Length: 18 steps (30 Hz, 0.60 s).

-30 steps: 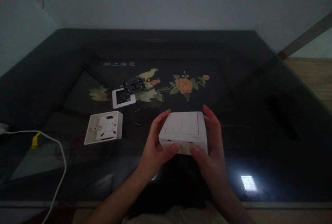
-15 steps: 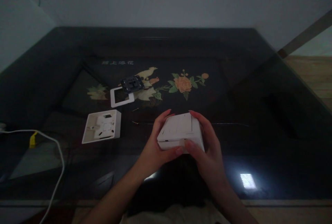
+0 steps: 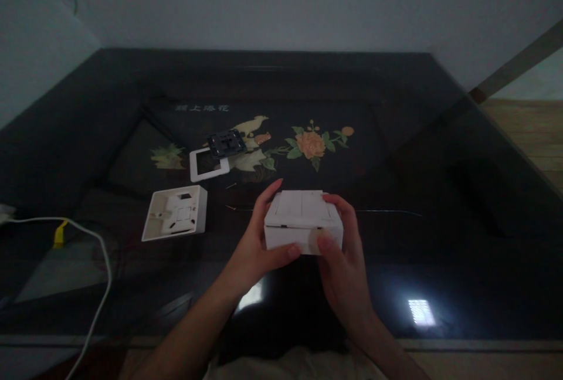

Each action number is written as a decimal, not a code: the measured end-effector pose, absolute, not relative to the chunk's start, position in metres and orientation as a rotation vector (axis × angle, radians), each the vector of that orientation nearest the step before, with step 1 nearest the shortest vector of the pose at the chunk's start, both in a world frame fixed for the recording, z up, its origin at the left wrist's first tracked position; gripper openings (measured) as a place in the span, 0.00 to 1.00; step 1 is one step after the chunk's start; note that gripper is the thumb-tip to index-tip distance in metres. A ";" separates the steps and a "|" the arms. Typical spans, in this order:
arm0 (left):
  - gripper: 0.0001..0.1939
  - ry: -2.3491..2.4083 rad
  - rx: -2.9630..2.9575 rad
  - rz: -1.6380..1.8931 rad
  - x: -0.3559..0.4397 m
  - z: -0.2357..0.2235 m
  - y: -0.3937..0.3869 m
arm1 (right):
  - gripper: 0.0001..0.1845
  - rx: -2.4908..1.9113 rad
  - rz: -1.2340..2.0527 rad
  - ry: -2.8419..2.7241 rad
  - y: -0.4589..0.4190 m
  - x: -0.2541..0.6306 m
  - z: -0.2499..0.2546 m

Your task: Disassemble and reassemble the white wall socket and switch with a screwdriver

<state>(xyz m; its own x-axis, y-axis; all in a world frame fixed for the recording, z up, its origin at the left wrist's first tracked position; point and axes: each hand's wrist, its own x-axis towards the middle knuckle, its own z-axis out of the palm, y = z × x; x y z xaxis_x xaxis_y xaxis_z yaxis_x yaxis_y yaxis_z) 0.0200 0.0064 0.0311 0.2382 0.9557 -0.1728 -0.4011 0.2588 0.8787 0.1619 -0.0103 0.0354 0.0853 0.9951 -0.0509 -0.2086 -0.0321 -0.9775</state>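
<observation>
Both my hands hold a white wall switch on its mounting box (image 3: 302, 220) just above the dark glass table (image 3: 396, 110). My left hand (image 3: 257, 242) grips its left side, thumb on the front face and fingers curled round the far edge. My right hand (image 3: 341, 263) wraps the right side with its thumb pressed on the front face. The switch's top shows two rocker panels.
An empty white mounting box (image 3: 176, 220) lies open to the left. Behind it lie a white frame (image 3: 206, 164) and a dark switch module (image 3: 226, 143). A thin wire (image 3: 387, 211) and small screws lie on the glass. A white cable (image 3: 94, 286) with a yellow tag curves at the left edge.
The switch box has been turned level and squared to me, and lowered slightly. My right hand has slid from the far right side to wrap the near right corner.
</observation>
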 end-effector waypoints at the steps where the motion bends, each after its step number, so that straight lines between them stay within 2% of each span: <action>1: 0.52 0.867 0.807 1.141 0.019 0.033 0.006 | 0.23 -1.104 1.290 -0.980 -0.010 0.161 0.037; 5: 0.56 0.923 0.658 1.361 0.025 0.039 0.004 | 0.28 -1.121 1.393 -1.105 -0.009 0.159 0.043; 8: 0.58 0.948 0.559 1.375 0.032 0.038 0.002 | 0.30 -1.189 1.421 -1.186 -0.009 0.157 0.043; 11: 0.58 0.923 0.615 1.289 0.030 0.034 0.002 | 0.30 -1.225 1.408 -1.207 -0.010 0.156 0.041; 15: 0.51 0.903 0.684 1.227 0.023 0.030 0.003 | 0.29 -1.244 1.426 -1.219 -0.010 0.161 0.038; 18: 0.53 0.890 0.695 1.202 0.021 0.031 0.003 | 0.26 -1.207 1.473 -1.247 -0.010 0.165 0.039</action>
<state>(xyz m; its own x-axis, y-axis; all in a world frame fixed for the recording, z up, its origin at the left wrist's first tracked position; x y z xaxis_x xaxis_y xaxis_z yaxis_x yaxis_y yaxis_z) 0.0212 0.0027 0.0314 0.1130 0.9718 -0.2068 -0.4809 0.2356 0.8445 0.1653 -0.0099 0.0392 -0.1848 0.9714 -0.1491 -0.0138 -0.1543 -0.9879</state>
